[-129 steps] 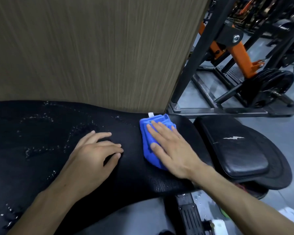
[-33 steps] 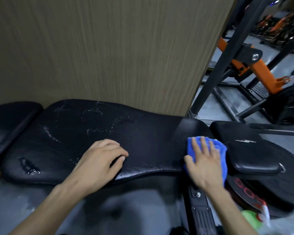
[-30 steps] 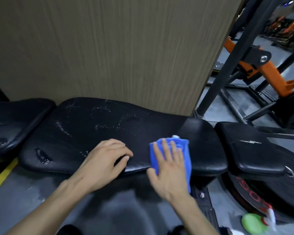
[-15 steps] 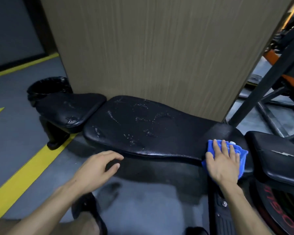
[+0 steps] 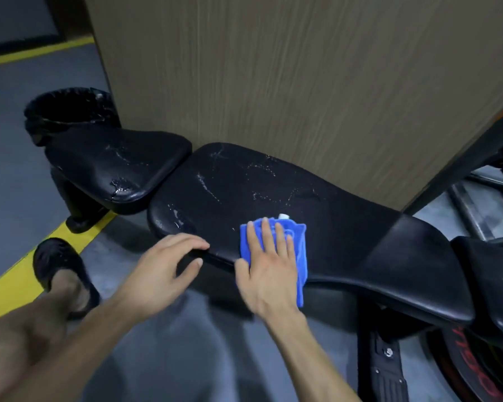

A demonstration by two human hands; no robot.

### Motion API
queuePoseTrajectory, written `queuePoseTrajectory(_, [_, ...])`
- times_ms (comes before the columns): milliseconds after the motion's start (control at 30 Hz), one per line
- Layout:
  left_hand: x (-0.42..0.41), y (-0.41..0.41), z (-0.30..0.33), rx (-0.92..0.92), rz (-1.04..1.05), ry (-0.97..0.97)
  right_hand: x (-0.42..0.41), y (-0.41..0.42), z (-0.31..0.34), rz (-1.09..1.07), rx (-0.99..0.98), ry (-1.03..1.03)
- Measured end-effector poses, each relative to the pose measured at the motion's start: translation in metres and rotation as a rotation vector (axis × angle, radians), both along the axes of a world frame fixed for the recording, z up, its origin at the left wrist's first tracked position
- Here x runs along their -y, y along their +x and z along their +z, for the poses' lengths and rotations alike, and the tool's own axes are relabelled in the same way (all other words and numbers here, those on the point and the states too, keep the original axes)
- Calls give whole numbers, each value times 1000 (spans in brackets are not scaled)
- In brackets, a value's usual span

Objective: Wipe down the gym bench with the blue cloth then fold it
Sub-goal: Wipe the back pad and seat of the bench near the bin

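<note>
The black padded gym bench [image 5: 331,227] runs across the view, with wet streaks and droplets on its left and middle part. A folded blue cloth [image 5: 298,245] lies on the near edge of the long pad and hangs over it a little. My right hand [image 5: 269,268] presses flat on the cloth, fingers spread and pointing away from me. My left hand [image 5: 163,268] rests with its fingertips on the pad's near edge, just left of the cloth, holding nothing.
A separate black seat pad [image 5: 119,169] sits to the left, wet too. Behind it stands a black bin [image 5: 67,111]. A wood-grain panel [image 5: 273,82] rises right behind the bench. My left foot in a black sandal [image 5: 61,271] is beside a yellow floor line [image 5: 18,282]. A weight plate [image 5: 476,367] lies lower right.
My right hand has slid the cloth left along the pad's near edge, from the right end to the middle. My left hand has come back onto the pad's edge.
</note>
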State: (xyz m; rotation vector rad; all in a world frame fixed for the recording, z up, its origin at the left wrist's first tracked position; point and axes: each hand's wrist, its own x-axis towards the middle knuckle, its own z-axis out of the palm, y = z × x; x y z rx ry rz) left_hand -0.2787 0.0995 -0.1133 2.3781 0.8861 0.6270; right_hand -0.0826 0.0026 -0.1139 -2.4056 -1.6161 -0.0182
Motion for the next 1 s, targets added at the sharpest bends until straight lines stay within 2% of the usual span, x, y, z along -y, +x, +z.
queuePoseTrajectory(100, [-9, 7, 0, 73, 31, 32, 12, 45, 6, 66, -34, 5])
queuePoseTrajectory(200, [-10, 7, -1, 136, 41, 27, 36, 124, 7, -265, -79, 27])
queuePoseTrajectory(300, [-13, 6, 2, 179, 41, 19, 23, 120, 7, -482, -32, -42])
queuePoseTrajectory(367, [-21, 6, 7, 195, 43, 7, 0, 70, 7, -408, 1, -51])
queuePoseTrajectory(467, [-37, 8, 12, 168, 17, 29, -31, -10, 6, -111, -37, -65])
queuePoseTrajectory(567, [-51, 5, 15, 115, -22, 61, -35, -14, 8, 44, -93, -35])
queuePoseTrajectory(667, [-62, -3, 17, 101, -51, 67, -9, 46, 8, -78, -120, 9])
queuePoseTrajectory(767, [-72, -9, 17, 103, -78, 81, 21, 101, 12, -438, -120, -1])
queuePoseTrajectory(833, [-80, -11, 19, 100, -113, 110, 16, 90, 12, -603, -66, -58])
queuePoseTrajectory(900, [-87, -9, 24, 83, -145, 133, -13, 42, 13, -602, -12, -77])
queuePoseTrajectory(1000, [-98, -3, 27, 60, -202, 146, -61, -39, 11, -333, 17, -47])
